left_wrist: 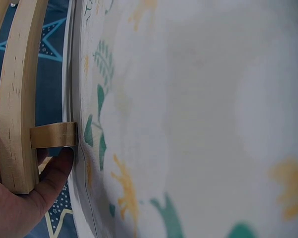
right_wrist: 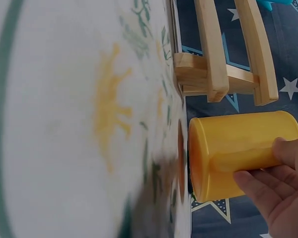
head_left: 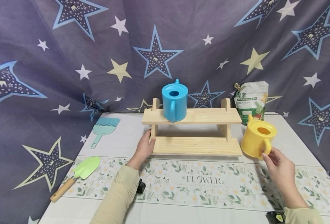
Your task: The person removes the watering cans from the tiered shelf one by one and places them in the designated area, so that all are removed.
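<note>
A two-tier wooden shelf [head_left: 194,146] stands at the middle of the table, a blue watering can [head_left: 174,102] upright on its upper board. My left hand [head_left: 145,145] grips the left end of the shelf's lower board; the left wrist view shows the fingers [left_wrist: 57,171] around the board end. To the right of the shelf, my right hand [head_left: 281,169] holds a yellow watering can [head_left: 254,141] by its handle, thumb and fingers pinching it. That can leans slightly in the head view. Its base [right_wrist: 196,158] is close to the tabletop; whether they touch, I cannot tell.
Behind the yellow can stands a white and green pouch [head_left: 251,101] against the starry curtain. At the left lie a teal brush [head_left: 104,127] and a green trowel [head_left: 86,168] with a wooden handle. A floral cloth band [head_left: 204,193] crosses the table.
</note>
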A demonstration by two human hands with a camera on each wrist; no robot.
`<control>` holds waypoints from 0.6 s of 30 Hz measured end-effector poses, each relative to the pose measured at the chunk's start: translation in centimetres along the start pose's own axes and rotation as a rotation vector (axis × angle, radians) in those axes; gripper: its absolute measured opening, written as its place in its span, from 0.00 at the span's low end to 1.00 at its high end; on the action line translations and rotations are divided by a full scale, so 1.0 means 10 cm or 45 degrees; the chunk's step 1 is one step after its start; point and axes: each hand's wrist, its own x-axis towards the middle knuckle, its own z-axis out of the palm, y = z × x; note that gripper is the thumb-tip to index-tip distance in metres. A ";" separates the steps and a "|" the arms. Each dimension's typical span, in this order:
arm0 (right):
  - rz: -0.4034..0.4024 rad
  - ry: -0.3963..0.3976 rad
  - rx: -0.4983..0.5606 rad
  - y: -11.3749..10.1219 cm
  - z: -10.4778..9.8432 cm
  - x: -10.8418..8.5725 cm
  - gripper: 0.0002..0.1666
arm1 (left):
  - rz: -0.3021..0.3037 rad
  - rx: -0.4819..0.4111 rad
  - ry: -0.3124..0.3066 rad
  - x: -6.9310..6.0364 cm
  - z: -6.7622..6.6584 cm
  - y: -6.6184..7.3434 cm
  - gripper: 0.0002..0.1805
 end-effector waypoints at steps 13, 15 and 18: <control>0.011 -0.086 0.024 0.05 -0.01 -0.01 0.19 | -0.018 -0.004 -0.007 0.00 -0.01 0.02 0.26; 0.003 -0.103 0.032 0.06 -0.02 -0.02 0.18 | -0.017 -0.001 -0.011 0.00 -0.01 0.02 0.26; -0.008 -0.123 0.022 0.08 -0.04 -0.03 0.17 | -0.018 -0.006 -0.012 0.00 0.00 0.01 0.27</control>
